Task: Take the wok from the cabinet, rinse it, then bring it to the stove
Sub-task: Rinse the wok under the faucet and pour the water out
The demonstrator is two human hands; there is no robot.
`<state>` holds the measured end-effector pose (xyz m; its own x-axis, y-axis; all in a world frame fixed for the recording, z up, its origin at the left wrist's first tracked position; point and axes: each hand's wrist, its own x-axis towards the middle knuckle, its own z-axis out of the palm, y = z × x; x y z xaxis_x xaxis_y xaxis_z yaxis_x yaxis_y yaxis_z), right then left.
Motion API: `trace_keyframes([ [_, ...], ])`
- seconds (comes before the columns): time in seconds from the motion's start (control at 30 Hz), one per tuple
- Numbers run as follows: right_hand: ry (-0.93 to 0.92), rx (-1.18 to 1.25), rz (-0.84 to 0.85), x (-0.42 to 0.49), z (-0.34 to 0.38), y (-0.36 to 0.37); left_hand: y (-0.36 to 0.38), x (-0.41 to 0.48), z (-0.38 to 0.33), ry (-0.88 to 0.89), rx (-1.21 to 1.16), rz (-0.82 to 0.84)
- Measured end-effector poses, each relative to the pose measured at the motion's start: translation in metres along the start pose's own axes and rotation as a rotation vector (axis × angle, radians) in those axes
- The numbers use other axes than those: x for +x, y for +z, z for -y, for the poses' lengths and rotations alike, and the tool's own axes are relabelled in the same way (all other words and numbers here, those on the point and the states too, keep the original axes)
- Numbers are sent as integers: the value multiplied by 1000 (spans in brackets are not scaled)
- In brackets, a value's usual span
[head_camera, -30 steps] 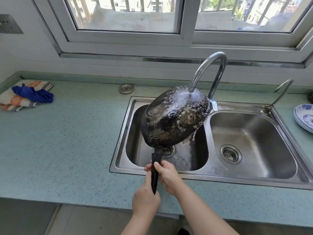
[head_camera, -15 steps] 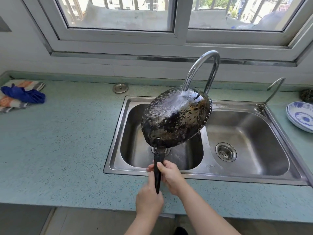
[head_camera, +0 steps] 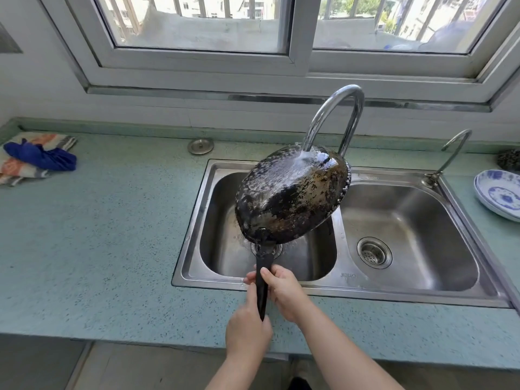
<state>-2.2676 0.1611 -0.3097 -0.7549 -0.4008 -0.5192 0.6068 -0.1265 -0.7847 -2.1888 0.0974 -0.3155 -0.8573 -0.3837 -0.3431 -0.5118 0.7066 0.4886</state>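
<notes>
Blackened wok [head_camera: 292, 195] is hanging tilted under the running faucet [head_camera: 334, 114] over the left basin [head_camera: 218, 220], handle [head_camera: 262, 288] running 6-to-12 away from you, right hand [head_camera: 284, 291] gripping it nearer the bowl at 12, left hand [head_camera: 247, 330] wrapped round the tail end at 6.

A speckled pale-green stone desk [head_camera: 112, 235] runs below a white-framed sliding window [head_camera: 299, 38] with bars outside. At the desk's far left lies a crumpled deep-blue cloth [head_camera: 42, 157] on top of a folded orange-and-grey striped towel [head_camera: 17, 170]. A round flat steel disc [head_camera: 200, 146] sits near the back edge. Towards the right stands a slim curved steel spout [head_camera: 453, 147]. Beyond it is a dark rough scrubber [head_camera: 509, 159], partly cut off, and nearer lie stacked blue-and-white patterned porcelain plates [head_camera: 498, 192].
</notes>
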Motion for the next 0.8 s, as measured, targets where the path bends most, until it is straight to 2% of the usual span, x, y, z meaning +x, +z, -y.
trace_keyframes([
  [0.8, 27, -96, 1, 4, -6, 9, -2, -1, 10, -39, -73, 20],
])
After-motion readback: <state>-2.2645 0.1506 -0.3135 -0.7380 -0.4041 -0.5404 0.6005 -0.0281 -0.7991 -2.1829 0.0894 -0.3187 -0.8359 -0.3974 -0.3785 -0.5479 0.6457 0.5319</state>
